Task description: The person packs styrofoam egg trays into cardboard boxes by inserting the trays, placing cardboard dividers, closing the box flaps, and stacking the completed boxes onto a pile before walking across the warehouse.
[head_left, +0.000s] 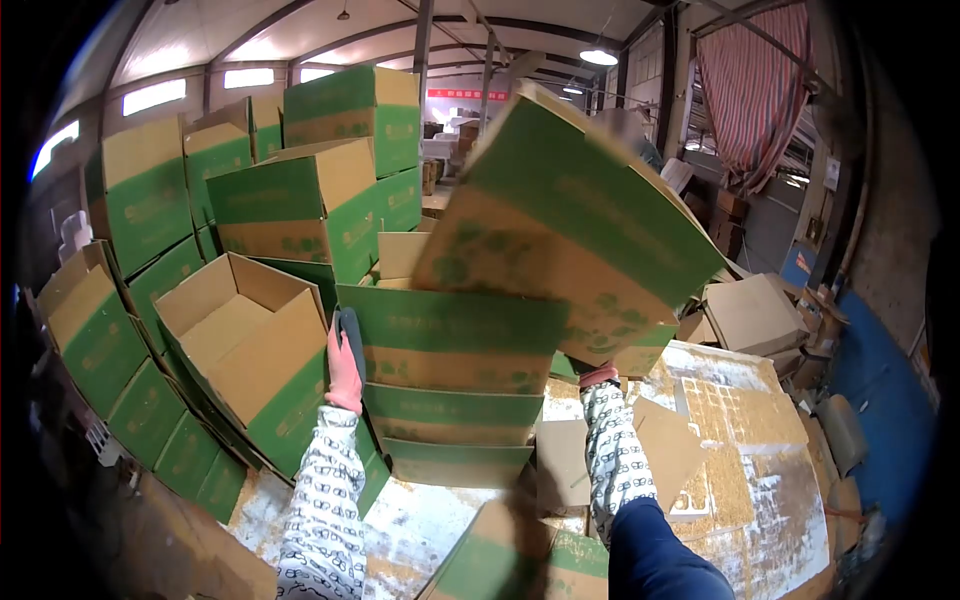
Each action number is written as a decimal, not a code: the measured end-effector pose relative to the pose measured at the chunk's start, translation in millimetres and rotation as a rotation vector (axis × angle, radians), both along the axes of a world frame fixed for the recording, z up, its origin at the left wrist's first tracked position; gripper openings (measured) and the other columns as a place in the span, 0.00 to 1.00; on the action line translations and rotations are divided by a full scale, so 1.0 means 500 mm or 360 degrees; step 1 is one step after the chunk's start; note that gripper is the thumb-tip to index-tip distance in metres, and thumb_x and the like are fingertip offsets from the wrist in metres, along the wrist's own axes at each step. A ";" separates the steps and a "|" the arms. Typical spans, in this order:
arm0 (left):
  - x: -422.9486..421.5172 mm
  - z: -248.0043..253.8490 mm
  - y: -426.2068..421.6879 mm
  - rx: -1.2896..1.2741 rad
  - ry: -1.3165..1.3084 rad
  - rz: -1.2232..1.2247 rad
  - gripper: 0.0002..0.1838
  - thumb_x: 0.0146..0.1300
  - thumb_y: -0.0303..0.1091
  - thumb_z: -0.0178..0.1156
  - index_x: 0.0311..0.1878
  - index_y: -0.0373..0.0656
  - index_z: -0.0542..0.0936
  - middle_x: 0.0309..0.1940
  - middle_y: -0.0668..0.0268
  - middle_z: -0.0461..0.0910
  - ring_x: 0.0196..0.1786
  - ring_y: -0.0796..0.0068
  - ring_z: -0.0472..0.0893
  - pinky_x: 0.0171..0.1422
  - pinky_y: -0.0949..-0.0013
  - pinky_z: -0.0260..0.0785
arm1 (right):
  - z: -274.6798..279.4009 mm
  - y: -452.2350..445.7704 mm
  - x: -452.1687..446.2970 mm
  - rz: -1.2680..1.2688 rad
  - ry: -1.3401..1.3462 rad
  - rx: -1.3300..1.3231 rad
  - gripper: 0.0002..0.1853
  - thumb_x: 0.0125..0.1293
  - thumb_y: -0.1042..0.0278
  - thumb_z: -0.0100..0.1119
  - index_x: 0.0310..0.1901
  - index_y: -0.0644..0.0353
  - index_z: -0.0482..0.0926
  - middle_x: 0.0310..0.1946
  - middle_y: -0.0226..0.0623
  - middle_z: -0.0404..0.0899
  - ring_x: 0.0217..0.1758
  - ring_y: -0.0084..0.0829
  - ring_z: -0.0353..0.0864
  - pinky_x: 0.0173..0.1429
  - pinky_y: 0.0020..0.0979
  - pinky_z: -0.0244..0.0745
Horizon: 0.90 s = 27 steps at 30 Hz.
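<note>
My left hand (344,366), in a pink glove with dark fingers, points upward with its fingers stretched out flat. It lies against the left side of a stack of green and brown cardboard cartons (460,340). A tilted carton (590,215) of the same kind hangs over the stack's right part, slightly blurred. At its lower edge is my right hand (598,374), closed on the carton, with the fingers partly hidden under it. Left of my left hand stands an open-topped carton (250,345) whose inside shows bare brown cardboard.
Tall stacks of green and brown cartons (150,210) rise at left and behind. Flattened cardboard (755,315) lies at right, beside a worn white and yellowish surface (750,430). Another carton (500,560) is low in front. A striped curtain (755,95) hangs at the back right.
</note>
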<state>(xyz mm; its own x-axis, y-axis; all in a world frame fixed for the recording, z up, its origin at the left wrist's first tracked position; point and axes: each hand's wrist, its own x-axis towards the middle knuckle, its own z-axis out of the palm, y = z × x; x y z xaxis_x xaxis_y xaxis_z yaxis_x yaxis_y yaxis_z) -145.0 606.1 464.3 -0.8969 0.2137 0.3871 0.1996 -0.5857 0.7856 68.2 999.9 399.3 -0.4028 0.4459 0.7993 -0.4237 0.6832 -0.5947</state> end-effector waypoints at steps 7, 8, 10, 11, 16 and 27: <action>0.012 -0.002 0.003 -0.0070 0.0412 0.0079 0.29 0.67 0.22 0.41 0.71 0.42 0.49 0.71 0.60 0.50 0.73 0.68 0.48 0.75 0.67 0.39 | 0.274 -0.172 -0.033 -0.0174 -0.0634 -0.0192 0.12 0.63 0.65 0.48 0.42 0.59 0.78 0.35 0.40 0.79 0.41 0.40 0.78 0.47 0.35 0.73; 0.010 0.004 0.010 -0.0096 0.0417 0.0090 0.30 0.66 0.21 0.42 0.71 0.42 0.50 0.71 0.60 0.50 0.73 0.68 0.48 0.74 0.67 0.39 | 0.267 -0.148 -0.055 -0.0507 -0.0844 0.0296 0.12 0.62 0.61 0.50 0.39 0.59 0.80 0.29 0.43 0.81 0.38 0.47 0.81 0.44 0.38 0.74; 0.009 0.007 0.006 -0.0161 0.0418 0.0111 0.32 0.64 0.19 0.45 0.71 0.41 0.50 0.71 0.59 0.49 0.73 0.67 0.49 0.73 0.68 0.41 | 0.234 -0.135 -0.059 -0.0835 -0.0988 0.0399 0.14 0.59 0.59 0.55 0.40 0.60 0.79 0.33 0.51 0.79 0.41 0.53 0.78 0.45 0.40 0.74; 0.017 0.022 0.011 -0.0059 0.0408 0.0074 0.32 0.63 0.18 0.46 0.70 0.40 0.51 0.71 0.58 0.50 0.73 0.66 0.50 0.73 0.68 0.42 | 0.207 -0.117 -0.060 -0.0666 -0.0875 0.0474 0.15 0.59 0.59 0.55 0.43 0.59 0.78 0.37 0.50 0.79 0.43 0.51 0.78 0.47 0.39 0.73; 0.043 0.042 -0.002 -0.0529 0.0696 0.0380 0.31 0.63 0.26 0.51 0.68 0.35 0.53 0.67 0.49 0.57 0.71 0.55 0.55 0.72 0.64 0.47 | 0.075 -0.045 -0.056 -0.0104 -0.0591 0.0232 0.16 0.62 0.64 0.53 0.48 0.61 0.75 0.41 0.44 0.79 0.39 0.40 0.78 0.45 0.33 0.73; 0.437 -0.622 -0.304 -0.1844 0.0520 -0.0655 0.43 0.52 0.38 0.65 0.66 0.30 0.54 0.62 0.41 0.59 0.65 0.44 0.59 0.69 0.56 0.53 | -0.383 -0.461 0.840 -0.1321 -0.1683 -0.1181 0.44 0.55 0.50 0.64 0.65 0.71 0.55 0.52 0.53 0.73 0.56 0.38 0.73 0.59 0.34 0.68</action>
<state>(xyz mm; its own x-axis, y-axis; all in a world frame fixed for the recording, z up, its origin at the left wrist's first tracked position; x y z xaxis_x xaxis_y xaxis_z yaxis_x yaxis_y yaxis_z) 73.5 454.3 153.5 -0.5825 0.8125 -0.0226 0.4470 0.3434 0.8260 488.0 769.6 207.6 -0.0698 0.9811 -0.1807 0.7374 -0.0712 -0.6717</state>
